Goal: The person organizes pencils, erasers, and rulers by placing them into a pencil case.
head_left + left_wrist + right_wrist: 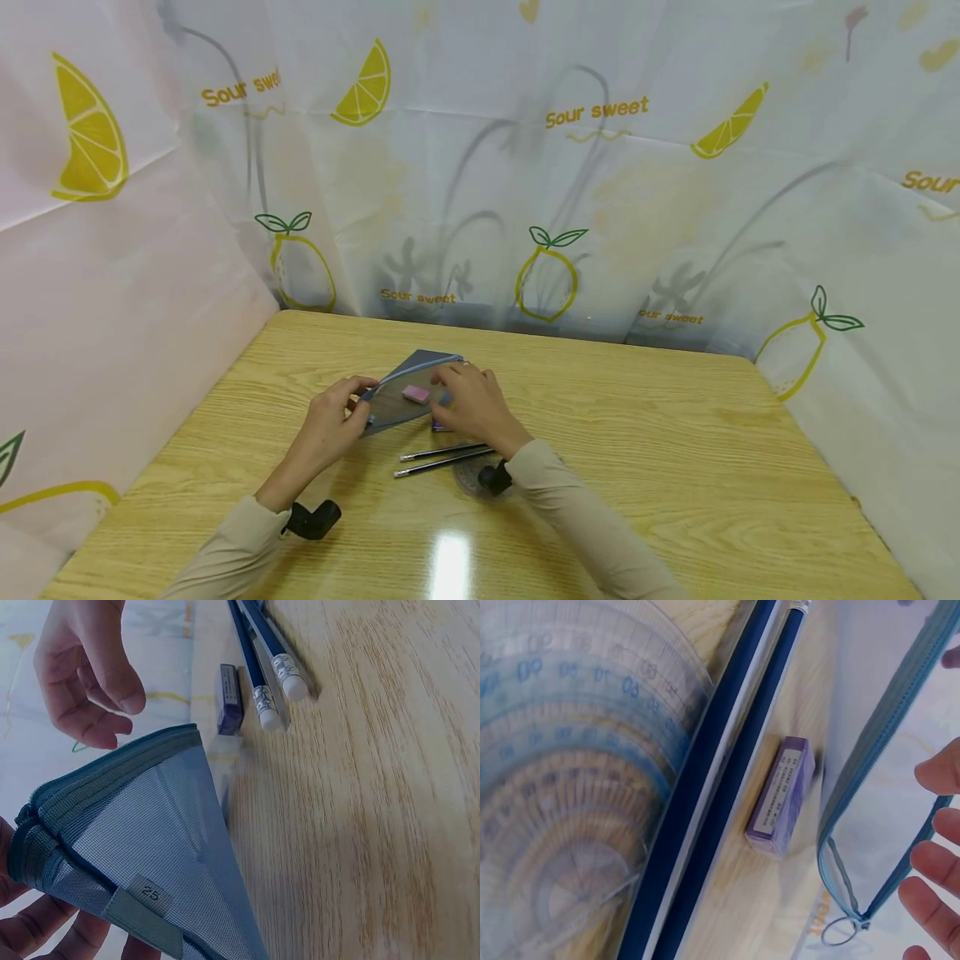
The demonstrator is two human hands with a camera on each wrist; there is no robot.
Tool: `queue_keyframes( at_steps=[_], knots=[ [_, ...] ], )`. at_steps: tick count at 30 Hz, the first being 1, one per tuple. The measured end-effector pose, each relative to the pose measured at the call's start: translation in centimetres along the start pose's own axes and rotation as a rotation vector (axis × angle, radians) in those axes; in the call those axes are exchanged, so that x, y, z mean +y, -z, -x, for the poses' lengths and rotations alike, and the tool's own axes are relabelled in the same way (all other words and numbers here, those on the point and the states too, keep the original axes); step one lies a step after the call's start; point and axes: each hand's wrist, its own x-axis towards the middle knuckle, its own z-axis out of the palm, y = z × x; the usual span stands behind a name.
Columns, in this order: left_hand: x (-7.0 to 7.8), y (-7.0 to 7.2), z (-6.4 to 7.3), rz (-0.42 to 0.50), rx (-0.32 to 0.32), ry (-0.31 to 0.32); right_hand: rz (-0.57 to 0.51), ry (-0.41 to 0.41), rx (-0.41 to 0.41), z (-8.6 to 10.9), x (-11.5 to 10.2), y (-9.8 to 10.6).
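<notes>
My left hand [330, 421] grips one end of a blue mesh zip pouch [150, 817], which is tilted above the table with its zip open. A small pink block [415, 393] shows against the pouch; whether it lies inside cannot be told. Fingers apart and loosely bent, my right hand [476, 404] is at the pouch's open edge, with nothing seen in its grasp. Beneath it, a purple boxed eraser [781, 796] lies on the table. Two dark pencils [442, 461] with white eraser ends lie beside that, nearer to me.
A clear round protractor [562, 772] lies under my right wrist, beside the pencils. The wooden table [675, 450] meets a lemon-printed sheet [480, 167] at the back and sides. Each wrist carries a black camera [313, 520].
</notes>
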Motion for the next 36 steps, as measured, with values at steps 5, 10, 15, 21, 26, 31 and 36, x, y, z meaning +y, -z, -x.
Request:
queue_keyframes(
  at_steps=[5, 10, 15, 21, 26, 31, 36],
  knots=[
    [-0.1, -0.1, 0.0, -0.002, 0.005, -0.005, -0.012, 0.008, 0.002, 0.4, 0.4, 0.4],
    [-0.1, -0.1, 0.0, 0.004, 0.004, -0.011, -0.012, 0.012, -0.010, 0.7, 0.6, 0.7],
    [-0.1, -0.1, 0.0, 0.008, 0.006, -0.010, -0.029, 0.005, -0.011, 1.0, 0.8, 1.0],
    [-0.2, -0.1, 0.0, 0.012, 0.003, -0.004, -0.090, -0.005, -0.017, 1.5, 1.2, 1.3],
    [-0.2, -0.1, 0.0, 0.016, 0.001, -0.008, -0.207, -0.027, -0.031, 1.9, 1.7, 1.2],
    [-0.1, -0.1, 0.0, 0.017, -0.001, 0.002, -0.363, -0.043, -0.062, 2.1, 2.4, 0.7],
    [-0.1, 0.0, 0.0, 0.018, -0.002, 0.010, -0.509, -0.066, -0.071, 2.2, 2.6, 0.5]
  ],
)
